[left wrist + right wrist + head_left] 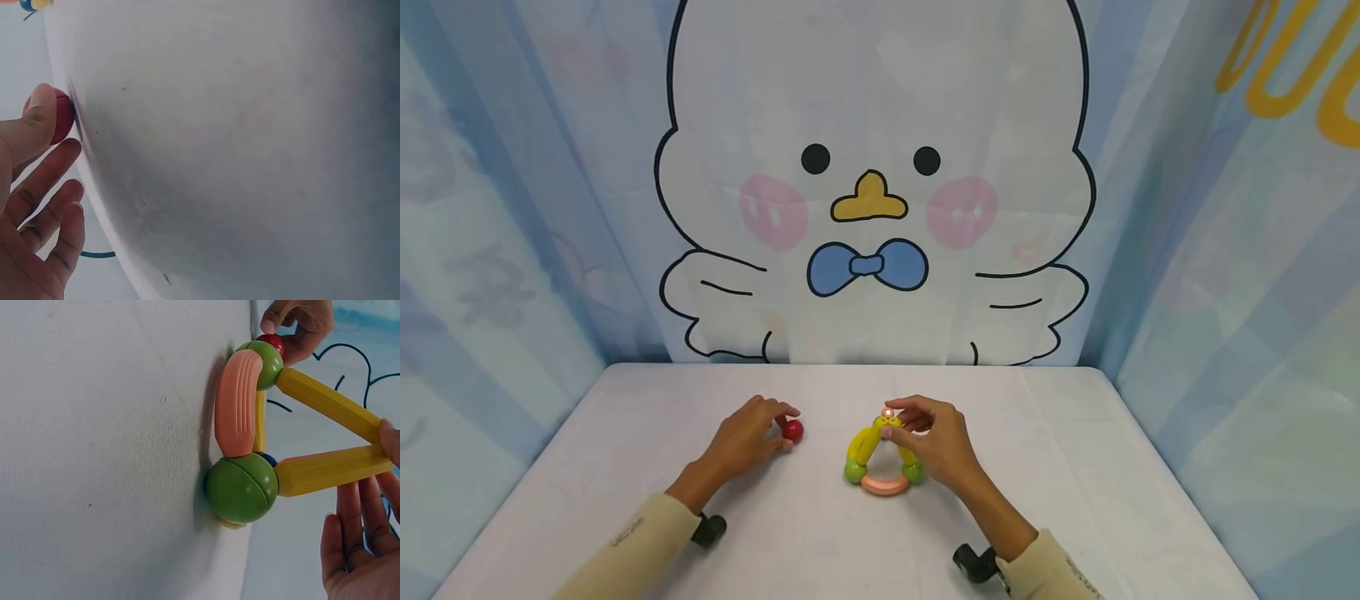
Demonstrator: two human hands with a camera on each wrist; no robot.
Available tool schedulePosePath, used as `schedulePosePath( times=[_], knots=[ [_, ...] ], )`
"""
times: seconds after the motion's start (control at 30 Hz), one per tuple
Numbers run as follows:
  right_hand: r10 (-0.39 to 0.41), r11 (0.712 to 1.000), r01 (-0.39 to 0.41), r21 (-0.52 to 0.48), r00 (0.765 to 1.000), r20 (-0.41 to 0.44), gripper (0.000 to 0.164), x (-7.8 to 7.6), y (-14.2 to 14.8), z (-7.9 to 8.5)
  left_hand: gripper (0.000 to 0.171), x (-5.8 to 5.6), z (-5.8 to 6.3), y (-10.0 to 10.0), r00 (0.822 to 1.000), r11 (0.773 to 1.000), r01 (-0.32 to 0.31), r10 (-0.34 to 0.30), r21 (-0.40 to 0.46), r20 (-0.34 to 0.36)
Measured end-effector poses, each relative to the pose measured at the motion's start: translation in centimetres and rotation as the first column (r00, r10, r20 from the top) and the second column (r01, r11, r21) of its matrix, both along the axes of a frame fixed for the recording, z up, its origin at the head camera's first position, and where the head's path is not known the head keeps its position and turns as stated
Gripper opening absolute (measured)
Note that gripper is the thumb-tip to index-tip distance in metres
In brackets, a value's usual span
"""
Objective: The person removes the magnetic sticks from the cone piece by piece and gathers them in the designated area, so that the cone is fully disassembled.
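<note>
Beige sleeves (634,546) lie nearest; right fingers (913,404) pinch the rod frame (867,447) at its top, probably to steady it on the surface (820,537); left fingers (782,409) closely pinch a nearby red ball (793,431).

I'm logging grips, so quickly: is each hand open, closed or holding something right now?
Left hand: holding the red ball between thumb and finger.
Right hand: holding the toy frame near its top.

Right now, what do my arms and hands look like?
Your left sleeve and right sleeve are beige, each with a dark marking too small to read. The left wrist camera and right wrist camera are black. Your left hand and right hand wear no gloves.
</note>
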State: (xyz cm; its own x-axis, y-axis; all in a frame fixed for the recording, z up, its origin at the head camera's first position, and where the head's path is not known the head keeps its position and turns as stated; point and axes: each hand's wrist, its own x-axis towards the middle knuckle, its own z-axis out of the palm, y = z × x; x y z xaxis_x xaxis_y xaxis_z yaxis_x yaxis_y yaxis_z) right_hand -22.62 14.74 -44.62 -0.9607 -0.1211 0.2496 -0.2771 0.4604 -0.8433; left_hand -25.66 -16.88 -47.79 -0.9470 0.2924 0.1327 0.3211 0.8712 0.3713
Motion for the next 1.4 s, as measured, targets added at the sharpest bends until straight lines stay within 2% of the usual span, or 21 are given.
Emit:
schedulePosePath(
  times=[0.2,0.37,0.6,0.73,0.83,0.97,1.07,1.23,1.4],
  knots=[
    [0.001,1.000,-0.001,-0.005,1.000,-0.008,0.033,-0.1,0.1,0.0,0.053,0.0,0.3,0.2,1.000,1.000,0.005,-0.006,-0.011,-0.031],
    [0.002,1.000,-0.002,0.001,1.000,-0.007,0.032,-0.1,0.1,-0.1,0.060,0.6,1.0,1.0,0.993,1.000,0.016,-0.015,0.006,-0.120],
    [0.001,1.000,-0.001,0.011,1.000,0.001,0.034,-0.1,0.1,0.0,0.056,2.8,2.8,5.2,0.972,0.988,0.108,-0.083,0.107,-0.220],
    [0.008,1.000,-0.008,0.012,1.000,-0.009,0.034,-0.2,0.1,-0.1,0.053,3.5,2.8,7.6,0.955,0.978,0.140,-0.093,0.155,-0.280],
    [0.012,1.000,-0.011,0.018,1.000,-0.017,0.033,-0.3,0.1,-0.3,0.051,3.6,2.4,9.2,0.947,0.966,0.153,-0.083,0.208,-0.310],
    [0.022,1.000,-0.021,0.020,0.999,-0.025,0.033,-0.2,0.2,-0.4,0.048,3.5,1.8,10.6,0.943,0.949,0.154,-0.058,0.274,-0.328],
    [0.032,0.999,-0.032,0.016,0.999,-0.033,0.032,-0.2,0.3,-0.5,0.045,3.7,1.6,11.2,0.942,0.947,0.135,-0.031,0.293,-0.333],
    [0.018,0.999,-0.017,0.030,0.999,-0.046,0.025,-0.1,0.3,-0.4,0.042,3.8,1.4,11.5,0.945,0.948,0.110,-0.007,0.299,-0.328],
    [0.003,0.999,0.000,0.048,0.998,-0.062,0.018,-0.2,0.2,-0.4,0.039,4.0,1.6,11.2,0.952,0.941,0.119,-0.017,0.316,-0.307]
  ],
)
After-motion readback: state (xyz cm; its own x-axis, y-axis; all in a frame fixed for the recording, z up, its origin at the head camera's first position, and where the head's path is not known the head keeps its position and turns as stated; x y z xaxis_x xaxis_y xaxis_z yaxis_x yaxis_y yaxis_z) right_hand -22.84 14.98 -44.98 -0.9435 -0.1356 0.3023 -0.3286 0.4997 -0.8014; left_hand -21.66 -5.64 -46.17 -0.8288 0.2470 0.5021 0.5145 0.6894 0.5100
